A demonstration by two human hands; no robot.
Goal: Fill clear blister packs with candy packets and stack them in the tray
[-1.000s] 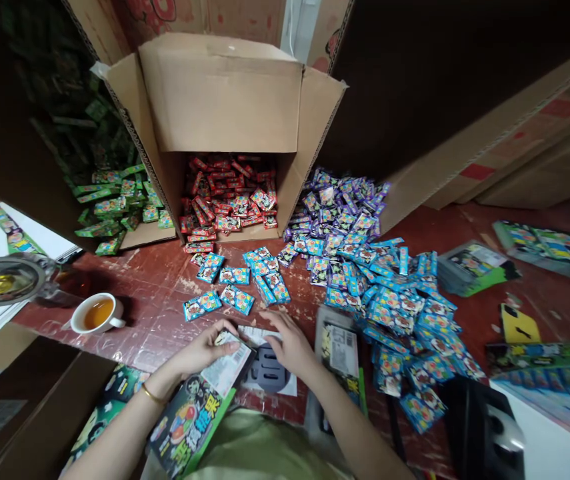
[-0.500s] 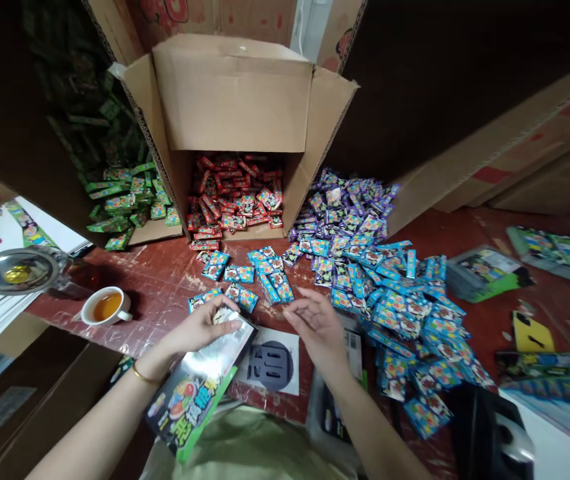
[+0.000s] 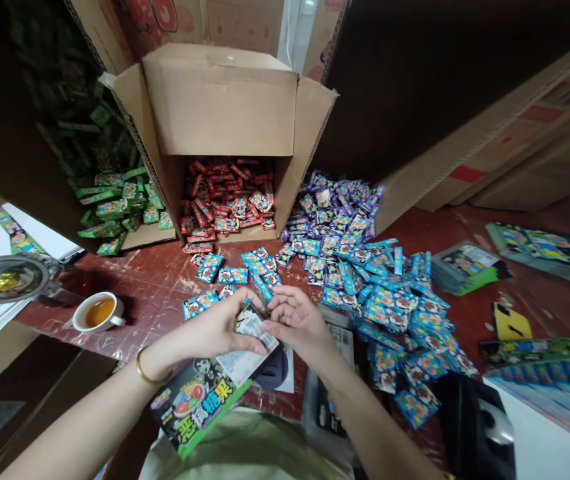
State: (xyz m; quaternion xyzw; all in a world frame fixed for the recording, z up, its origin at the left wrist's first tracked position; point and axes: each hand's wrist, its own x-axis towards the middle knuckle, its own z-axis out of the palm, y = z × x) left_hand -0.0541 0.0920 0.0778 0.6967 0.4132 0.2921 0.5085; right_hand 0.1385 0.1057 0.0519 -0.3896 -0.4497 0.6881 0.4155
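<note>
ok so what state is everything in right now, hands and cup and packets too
left hand: closed on the pack
right hand: fingers curled at the pack's end, grip unclear
pack: held at a slant
middle carton: open, flap up
red packets: loose, mostly inside it
purple packets: heaped
blue packets: heaped, some scattered
cup: upright, amber liquid inside

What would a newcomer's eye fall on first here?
Probably the heap of blue packets at centre right, with purple packets piled behind it. Next, the open carton ahead, with red packets in its mouth. Nearest, the left hand grips a black package, the right hand close by its upper end.
</note>
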